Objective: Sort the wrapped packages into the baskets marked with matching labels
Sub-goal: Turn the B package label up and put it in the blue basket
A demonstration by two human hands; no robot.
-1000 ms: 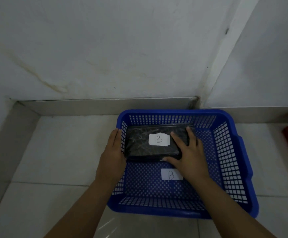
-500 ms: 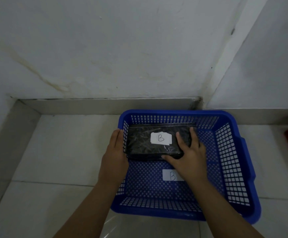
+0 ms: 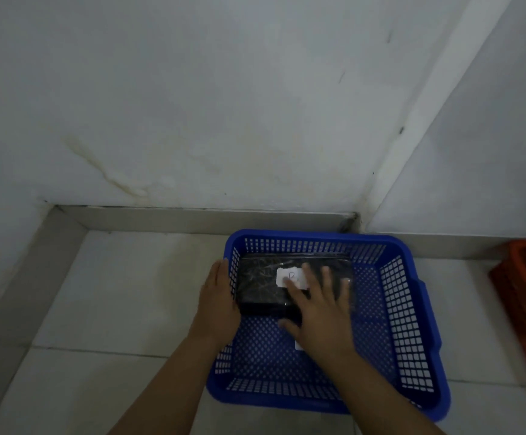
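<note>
A blue mesh basket (image 3: 418,312) stands on the tiled floor by the wall. Inside, against its far left corner, lies a black wrapped package (image 3: 260,285) with a white label marked B (image 3: 287,275). My right hand (image 3: 318,312) lies flat on top of the package, fingers spread and blurred, covering its right part. My left hand (image 3: 219,296) rests flat against the outside of the basket's left wall, holding nothing. The basket's own white label (image 3: 298,345) on the floor of the basket is almost hidden under my right wrist.
An orange-red basket (image 3: 525,309) sits at the right edge, partly cut off. A white wall with a grey skirting ledge (image 3: 192,219) runs just behind the blue basket. Pale floor tiles (image 3: 123,293) stretch to the left.
My right hand has shifted left from the package's right end onto its top, fingers now spread over the label. The left hand and the package stay in place.
</note>
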